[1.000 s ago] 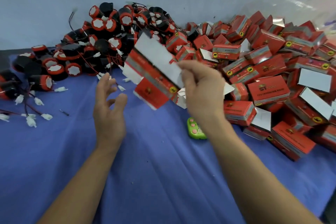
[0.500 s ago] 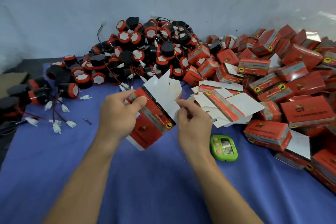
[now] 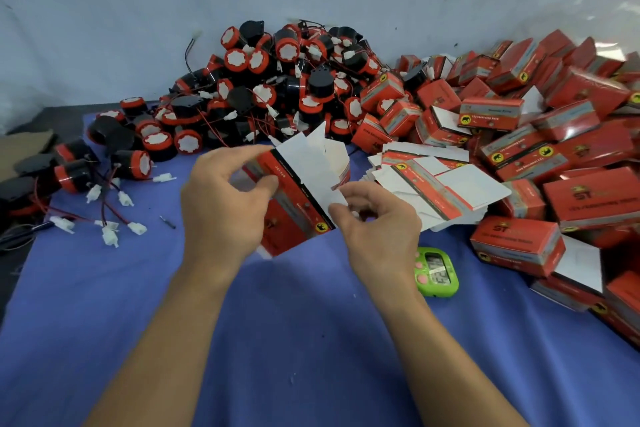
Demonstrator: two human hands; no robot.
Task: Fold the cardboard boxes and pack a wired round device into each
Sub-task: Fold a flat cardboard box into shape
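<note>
A half-folded red box (image 3: 294, 215) is held above the middle of a blue cloth (image 3: 277, 340). The left hand (image 3: 221, 208) grips its left side; the right hand (image 3: 377, 229) pinches a white flap's edge. Devices (image 3: 277, 80) heap behind, folded boxes (image 3: 554, 149) crowd the right; cloth spreads wide beneath the forearms.

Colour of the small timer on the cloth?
Timer: bright green, pink buttons. Head view shows it best.

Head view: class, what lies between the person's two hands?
Head view: a partly folded red box; left hand grips it, right hand pinches its white flap.
</note>
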